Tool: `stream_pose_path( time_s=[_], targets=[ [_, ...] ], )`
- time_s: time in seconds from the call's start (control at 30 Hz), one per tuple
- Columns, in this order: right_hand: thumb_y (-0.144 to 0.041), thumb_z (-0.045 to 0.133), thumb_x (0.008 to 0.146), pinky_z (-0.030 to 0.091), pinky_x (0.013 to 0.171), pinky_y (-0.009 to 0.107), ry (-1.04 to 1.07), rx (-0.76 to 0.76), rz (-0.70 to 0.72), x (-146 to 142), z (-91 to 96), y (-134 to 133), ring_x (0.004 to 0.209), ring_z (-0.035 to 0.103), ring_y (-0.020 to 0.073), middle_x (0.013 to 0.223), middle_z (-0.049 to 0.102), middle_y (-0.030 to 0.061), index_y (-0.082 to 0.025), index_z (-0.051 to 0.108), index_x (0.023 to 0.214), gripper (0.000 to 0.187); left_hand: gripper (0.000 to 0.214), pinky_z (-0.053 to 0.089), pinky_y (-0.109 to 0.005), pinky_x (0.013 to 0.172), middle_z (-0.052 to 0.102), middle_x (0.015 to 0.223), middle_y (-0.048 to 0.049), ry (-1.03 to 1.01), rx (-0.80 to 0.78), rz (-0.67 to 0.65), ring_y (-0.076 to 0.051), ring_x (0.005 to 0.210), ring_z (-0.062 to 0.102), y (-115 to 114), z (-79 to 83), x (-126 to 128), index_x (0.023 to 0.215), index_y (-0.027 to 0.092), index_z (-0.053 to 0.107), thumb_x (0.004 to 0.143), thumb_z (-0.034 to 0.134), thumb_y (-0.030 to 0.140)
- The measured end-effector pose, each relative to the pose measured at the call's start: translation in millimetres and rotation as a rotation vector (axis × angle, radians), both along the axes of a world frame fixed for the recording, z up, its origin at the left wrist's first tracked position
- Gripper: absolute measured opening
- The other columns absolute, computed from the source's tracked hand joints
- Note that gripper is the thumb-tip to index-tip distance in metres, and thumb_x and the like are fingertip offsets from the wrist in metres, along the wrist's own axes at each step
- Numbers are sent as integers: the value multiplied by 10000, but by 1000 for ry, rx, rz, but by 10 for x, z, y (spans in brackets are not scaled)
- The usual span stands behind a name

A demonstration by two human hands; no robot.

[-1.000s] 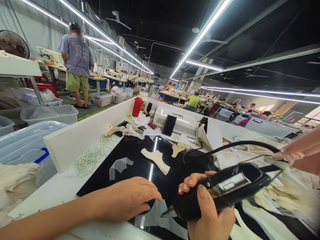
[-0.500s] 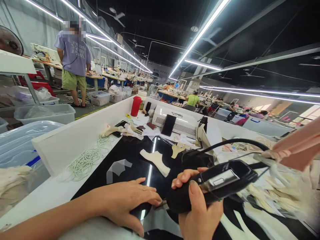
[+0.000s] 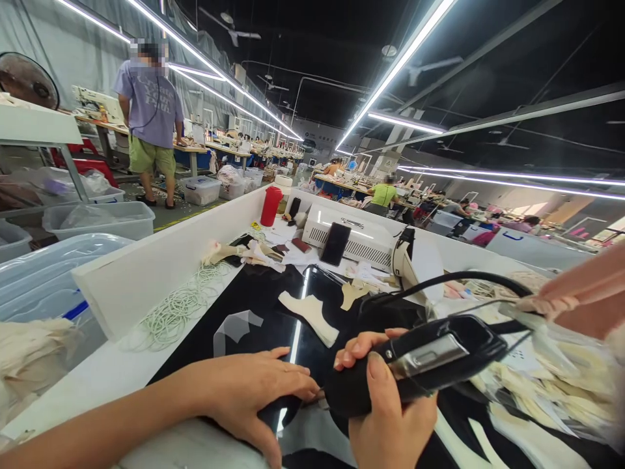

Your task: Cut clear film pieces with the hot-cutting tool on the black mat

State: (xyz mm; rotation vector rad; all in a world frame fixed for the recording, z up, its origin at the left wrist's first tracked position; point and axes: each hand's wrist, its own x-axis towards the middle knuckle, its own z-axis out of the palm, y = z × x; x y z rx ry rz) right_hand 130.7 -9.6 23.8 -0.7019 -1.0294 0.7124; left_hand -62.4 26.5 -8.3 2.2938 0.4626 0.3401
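My right hand (image 3: pixel 390 404) is wrapped round a black corded hand-held power tool (image 3: pixel 415 365) with a silver switch plate. Its narrow metal tip points left, close to the fingertips of my left hand (image 3: pixel 258 394). That left hand lies palm down with fingers stretched and thumb apart, low over a grey translucent sheet (image 3: pixel 317 438) on the glossy black tabletop (image 3: pixel 205 335). What the tip touches is partly hidden by my fingers. Beyond the hands lie a cream cut piece (image 3: pixel 311 314) and a translucent angular piece (image 3: pixel 237 327).
Pale green cord (image 3: pixel 180 306) is heaped at left beside a white partition (image 3: pixel 146 273). A phone (image 3: pixel 335 243) leans on a white vented machine (image 3: pixel 361 228) behind. Cream pieces (image 3: pixel 547 391) pile up at right, under the tool's cable (image 3: pixel 469 276). A person (image 3: pixel 151 117) stands far left.
The view has shifted slightly, so the scene sits a little further right. Both hands and the tool keep almost the same positions.
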Motion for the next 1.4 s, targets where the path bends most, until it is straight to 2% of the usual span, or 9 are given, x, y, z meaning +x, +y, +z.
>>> stream_pose_path(
  time_s=[0.23, 0.43, 0.73, 0.87, 1.03, 1.13, 1.23, 1.3, 1.4],
  targets=[
    [-291, 709, 922, 576, 591, 313, 4, 68, 67, -18, -39, -73, 639, 612, 143, 777, 630, -27, -278, 572, 1122, 242, 774, 116, -650, 1255, 593, 1475, -94, 3, -21, -7, -339, 1475, 436, 2, 47, 2, 1478, 309, 491, 814, 859, 460],
    [-291, 722, 917, 571, 599, 312, 19, 20, 51, -44, -37, -107, 651, 599, 139, 776, 625, -30, -281, 575, 1119, 251, 805, 83, -680, 1245, 576, 1495, -86, 23, -30, -11, -360, 1481, 419, 11, 42, 18, 1482, 307, 494, 790, 879, 452],
    [-378, 748, 897, 525, 626, 299, 123, -41, 87, -298, 56, -287, 669, 564, 130, 783, 609, -49, -287, 577, 1101, 281, 854, 59, -652, 1255, 552, 1520, -98, 30, -20, -5, -362, 1485, 412, -13, 95, 30, 1524, 324, 455, 788, 883, 401],
    [-329, 716, 916, 529, 629, 295, 114, -64, 86, -289, 27, -253, 667, 558, 127, 773, 614, -53, -293, 572, 1095, 232, 807, 59, -640, 1260, 567, 1503, -90, 22, -7, -14, -355, 1492, 403, -8, 76, 38, 1497, 318, 484, 795, 873, 402],
    [-332, 729, 898, 544, 596, 304, 75, -1, 76, -181, 31, -172, 650, 566, 139, 760, 620, -38, -287, 576, 1101, 258, 772, 86, -647, 1257, 569, 1501, -101, 27, 18, 3, -375, 1488, 404, -6, 40, 26, 1431, 293, 538, 762, 897, 435],
    [-304, 740, 887, 558, 581, 310, 58, 24, 38, -67, 72, -131, 648, 585, 148, 756, 631, -31, -284, 581, 1095, 263, 611, 128, -663, 1248, 542, 1539, -85, -1, 31, 3, -365, 1521, 346, -5, 27, -4, 1324, 296, 592, 802, 870, 448],
    [-296, 774, 867, 573, 580, 317, 61, 10, -8, 63, 113, -102, 640, 604, 151, 746, 637, -33, -275, 584, 1073, 280, 318, 182, -672, 1233, 506, 1576, -69, -3, 81, 26, -352, 1524, 344, 8, 27, -46, 1144, 274, 657, 896, 794, 419],
    [-304, 798, 850, 579, 584, 320, 72, -19, -46, 141, 128, -93, 640, 608, 151, 748, 641, -35, -272, 582, 1068, 309, 161, 201, -656, 1233, 520, 1566, -61, 6, 123, 46, -337, 1519, 360, 26, 40, -74, 1043, 265, 687, 945, 747, 377],
    [-318, 822, 830, 582, 598, 314, 82, -54, -94, 224, 142, -97, 645, 608, 144, 757, 651, -35, -267, 575, 1069, 347, 52, 212, -627, 1242, 574, 1520, -56, 34, 208, 72, -324, 1498, 403, 68, 62, -104, 952, 261, 715, 970, 720, 310]
  ],
)
